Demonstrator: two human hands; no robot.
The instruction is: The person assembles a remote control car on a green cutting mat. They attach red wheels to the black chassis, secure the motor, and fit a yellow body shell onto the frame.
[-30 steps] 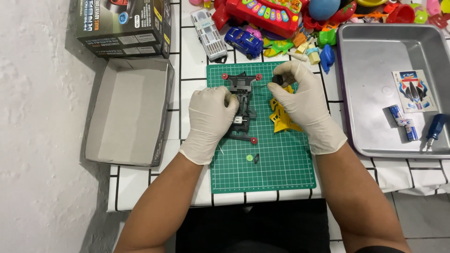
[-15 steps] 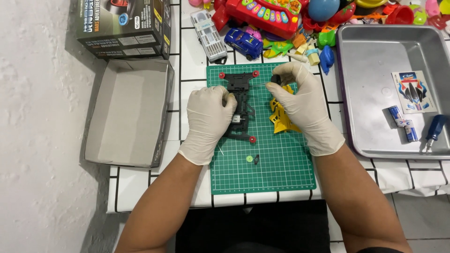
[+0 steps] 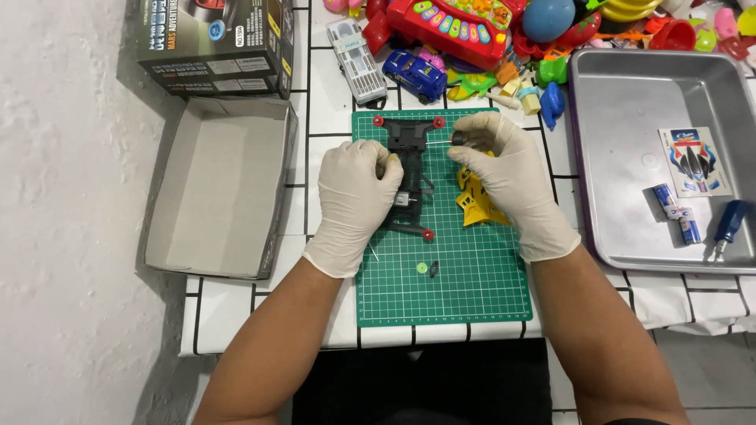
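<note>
Since the earlier frames, right hand (image 3: 516,185) has slid from above the chassis (image 3: 408,169) to its right side. Chassis lies mid-frame on the green mat (image 3: 465,291), long axis up-down in frame, red-roller end toward the top. Left hand (image 3: 354,197) closed on its left flank. Right hand pinches a small black tool (image 3: 457,138), thin shaft pointing left into the chassis. Yellow parts (image 3: 472,201) under right palm.

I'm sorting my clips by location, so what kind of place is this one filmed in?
Probably a home hobby table for building toy model cars: a green cutting mat on white tiles, a black car chassis under gloved hands, a heap of toys and a metal tray.
</note>
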